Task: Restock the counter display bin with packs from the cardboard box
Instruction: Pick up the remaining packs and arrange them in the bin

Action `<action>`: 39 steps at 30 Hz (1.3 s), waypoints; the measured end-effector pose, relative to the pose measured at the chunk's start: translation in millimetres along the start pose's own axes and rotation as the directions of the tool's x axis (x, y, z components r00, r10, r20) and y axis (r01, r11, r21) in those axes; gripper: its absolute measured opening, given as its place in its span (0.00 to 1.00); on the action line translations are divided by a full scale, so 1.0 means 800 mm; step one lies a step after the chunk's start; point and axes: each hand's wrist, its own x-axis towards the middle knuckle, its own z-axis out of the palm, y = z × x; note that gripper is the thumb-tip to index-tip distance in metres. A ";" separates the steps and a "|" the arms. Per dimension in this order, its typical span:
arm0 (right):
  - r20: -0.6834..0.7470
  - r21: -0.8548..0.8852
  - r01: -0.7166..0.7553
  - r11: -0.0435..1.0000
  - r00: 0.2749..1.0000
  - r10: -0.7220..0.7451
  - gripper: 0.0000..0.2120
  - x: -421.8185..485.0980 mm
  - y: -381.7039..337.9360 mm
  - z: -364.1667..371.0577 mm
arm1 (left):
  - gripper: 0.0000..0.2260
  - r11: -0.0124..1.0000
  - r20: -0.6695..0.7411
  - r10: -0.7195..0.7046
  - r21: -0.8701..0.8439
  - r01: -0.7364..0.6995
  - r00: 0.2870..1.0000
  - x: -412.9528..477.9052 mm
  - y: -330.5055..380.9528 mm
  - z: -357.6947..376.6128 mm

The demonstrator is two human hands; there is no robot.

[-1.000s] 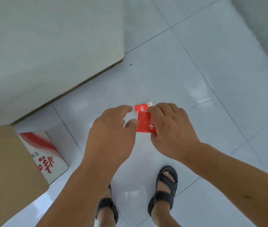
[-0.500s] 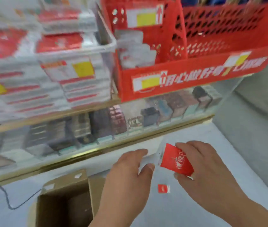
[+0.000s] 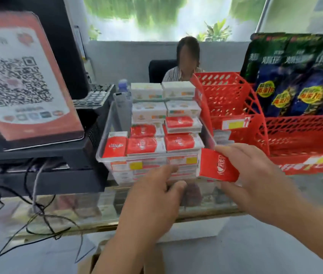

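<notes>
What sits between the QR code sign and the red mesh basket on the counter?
In the head view, the clear display bin, stacked with red and white packs, sits between the QR code sign and the red mesh basket.

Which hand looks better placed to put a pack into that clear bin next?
Probably the right hand: it already holds a red pack just by the clear bin's front corner. The left hand seems empty, lower, in front of the bin.

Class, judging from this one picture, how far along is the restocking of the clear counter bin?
Done: the clear plastic display bin already holds rows of red-and-white packs. In hand: the right hand grips one red pack beside the bin's front right corner; the left hand is empty. Left: placing this pack. The brown cardboard box shows only an edge, so remaining stock is unclear.
</notes>
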 end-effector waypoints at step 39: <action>0.069 -0.015 -0.108 0.994 0.992 0.109 0.18 0.043 0.000 0.033 | 0.14 0.988 0.035 0.131 -0.089 -0.128 0.991 0.074 0.008 0.003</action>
